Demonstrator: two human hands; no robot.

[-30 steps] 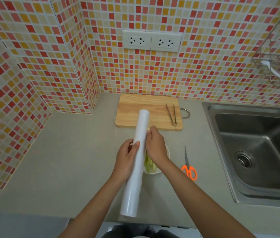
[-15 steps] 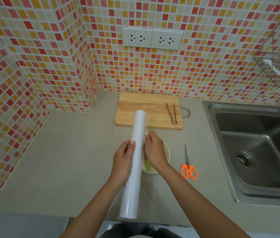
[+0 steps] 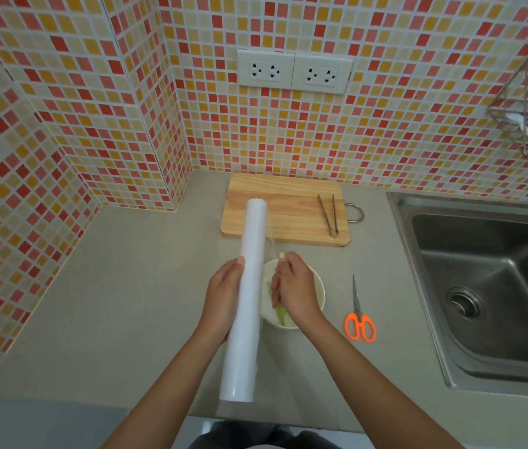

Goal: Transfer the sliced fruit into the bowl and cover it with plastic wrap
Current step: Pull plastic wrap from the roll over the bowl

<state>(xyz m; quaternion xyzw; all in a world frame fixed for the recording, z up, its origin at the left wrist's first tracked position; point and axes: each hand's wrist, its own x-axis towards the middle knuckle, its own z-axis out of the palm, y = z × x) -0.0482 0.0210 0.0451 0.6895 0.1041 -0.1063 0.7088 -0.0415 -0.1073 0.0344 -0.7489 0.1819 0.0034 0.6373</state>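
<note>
- The grey stone-look counter (image 3: 120, 306) is carrying everything, with the stainless steel sink (image 3: 489, 286) set into it on the right and taking no part in the work.
- The pale wooden cutting board (image 3: 288, 205) at the back is lying bare of fruit, with only the thin metal tongs (image 3: 329, 215) resting on it, so the transfer step looks finished.
- The long white roll of plastic wrap (image 3: 246, 303) is being held above the counter just left of the bowl; compared with a second ago a clear sheet of film is now starting to come away from its right side.
- The round white bowl (image 3: 316, 293) is sitting near the front edge with the pale green sliced fruit (image 3: 280, 315) inside, partly hidden under the hands.
- The left hand (image 3: 223, 296) is wrapping its grip round the roll.
- The right hand (image 3: 293, 286) is pinching the film's edge over the bowl, having drawn slightly away from the roll, so covering is beginning.
- The orange-handled scissors (image 3: 358, 315) are lying untouched beside the bowl.
</note>
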